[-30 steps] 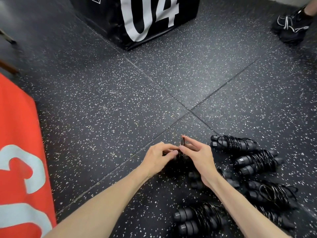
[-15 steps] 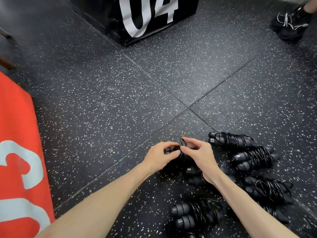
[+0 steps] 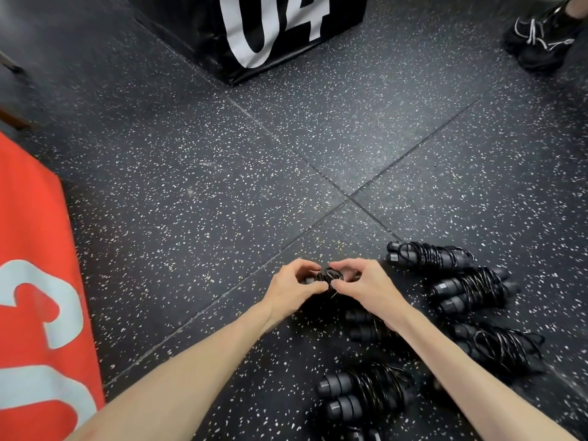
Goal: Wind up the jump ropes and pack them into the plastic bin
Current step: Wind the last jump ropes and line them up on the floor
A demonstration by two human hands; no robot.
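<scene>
Nearest, low in view: a wound rope [image 3: 362,394], cord coiled round its paired handles, lying on the floor [image 3: 191,202] between the two forearms. A second bundle [image 3: 362,326] lies partly hidden under the right wrist.

To the right, three more bundles sit in a loose line, close together: one [image 3: 499,348] nearest, one [image 3: 467,291] in the middle, one [image 3: 426,254] farthest.

Centre: left hand [image 3: 291,289] and right hand [image 3: 366,286] meet, fingertips almost touching, both curled and pinching the same rope in hand [image 3: 329,278], a small black coil just above the floor. Its handles are mostly covered by the fingers. No bin is in view.

Left edge: an orange box [image 3: 35,281] with pale lettering, well apart from the hands.

Farther out, floor seams cross beyond the hands. At the top stands a black box [image 3: 254,30] marked "04". Top right corner: a black shoe [image 3: 541,36] with white laces, another person's foot.
</scene>
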